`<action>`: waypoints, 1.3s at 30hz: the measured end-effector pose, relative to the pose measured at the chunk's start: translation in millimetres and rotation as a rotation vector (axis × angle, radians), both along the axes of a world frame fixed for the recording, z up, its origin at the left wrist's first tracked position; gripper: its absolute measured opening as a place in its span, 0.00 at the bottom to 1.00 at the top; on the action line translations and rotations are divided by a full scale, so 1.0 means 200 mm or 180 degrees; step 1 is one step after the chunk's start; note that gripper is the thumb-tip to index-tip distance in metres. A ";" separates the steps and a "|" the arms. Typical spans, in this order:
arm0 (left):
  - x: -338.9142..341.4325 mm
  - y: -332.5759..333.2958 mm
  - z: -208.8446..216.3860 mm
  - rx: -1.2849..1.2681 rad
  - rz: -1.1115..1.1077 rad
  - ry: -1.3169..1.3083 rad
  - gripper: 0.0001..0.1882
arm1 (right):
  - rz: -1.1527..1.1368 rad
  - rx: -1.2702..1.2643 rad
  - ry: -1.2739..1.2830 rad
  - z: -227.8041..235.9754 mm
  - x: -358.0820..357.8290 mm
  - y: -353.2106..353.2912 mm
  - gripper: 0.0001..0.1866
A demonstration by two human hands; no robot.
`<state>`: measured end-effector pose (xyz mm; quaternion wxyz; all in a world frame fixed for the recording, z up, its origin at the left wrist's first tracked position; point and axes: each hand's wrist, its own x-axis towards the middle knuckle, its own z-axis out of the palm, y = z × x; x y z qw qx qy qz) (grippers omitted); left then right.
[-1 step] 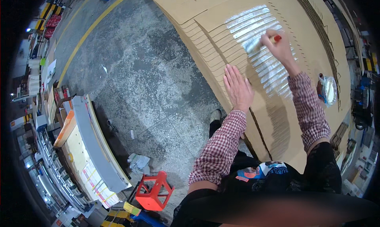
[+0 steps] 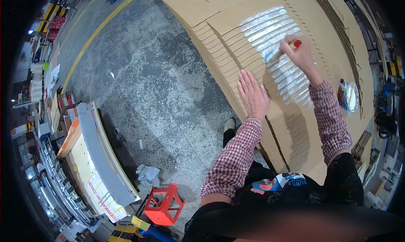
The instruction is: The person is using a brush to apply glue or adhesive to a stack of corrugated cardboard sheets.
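My right hand (image 2: 298, 54) is closed round the handle of a paintbrush (image 2: 274, 55), whose red handle end sticks out above the fist. The bristles, somewhat blurred, touch a band of wet whitish coating (image 2: 270, 27) on overlapping cardboard sheets (image 2: 236, 43). The sheets lie fanned out, their edges stepped one behind another. Flat on the cardboard, left of the coated band, rests my left hand (image 2: 254, 94), fingers stretched out and holding nothing.
A clear plastic bag or container (image 2: 349, 97) with whitish content sits on the cardboard at the right. On the floor at lower left are a red stool (image 2: 164, 205) and a grey cloth (image 2: 148, 175). A grey-edged bench (image 2: 103, 153) stands farther left.
My right hand and the brush have shifted slightly to the right and down along the coated band. My left hand stays nearly in place.
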<state>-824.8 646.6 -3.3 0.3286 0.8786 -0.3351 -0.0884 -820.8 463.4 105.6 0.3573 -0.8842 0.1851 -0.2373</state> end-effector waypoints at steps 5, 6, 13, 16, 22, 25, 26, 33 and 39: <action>-0.02 -0.01 -0.01 -0.0016 0.0057 -0.0195 0.33 | -0.0296 0.0025 -0.0362 0.05 0.02 0.01 0.12; -0.02 -0.01 -0.01 0.0014 0.0043 -0.0200 0.33 | -0.0269 -0.0066 -0.0520 0.06 0.03 0.02 0.12; -0.03 -0.04 -0.02 -0.0148 0.0105 -0.0362 0.32 | -0.0667 0.0329 0.0581 0.08 -0.51 -0.04 0.13; -0.05 -0.05 -0.03 0.0026 0.0144 -0.0497 0.31 | -0.0977 0.1263 -0.0114 0.08 -0.64 -0.25 0.10; -0.07 -0.04 -0.05 0.0007 0.0183 -0.0568 0.30 | -0.1020 0.1317 -0.0728 -0.06 -0.38 -0.62 0.10; -0.07 -0.04 -0.07 -0.0087 0.0173 -0.0573 0.30 | -0.1290 0.1248 -0.0168 -0.11 -0.59 -0.61 0.09; -0.07 -0.04 -0.08 -0.0089 0.0194 -0.0602 0.30 | -0.1217 0.1277 -0.0130 -0.09 -0.70 -0.60 0.09; -0.09 -0.04 -0.07 0.0058 0.0209 -0.0651 0.30 | -0.1105 0.1312 -0.0149 0.02 -0.85 -0.60 0.09; -0.09 -0.04 -0.07 -0.0068 0.0220 -0.0611 0.30 | -0.1333 0.1253 -0.0263 -0.01 -0.85 -0.53 0.08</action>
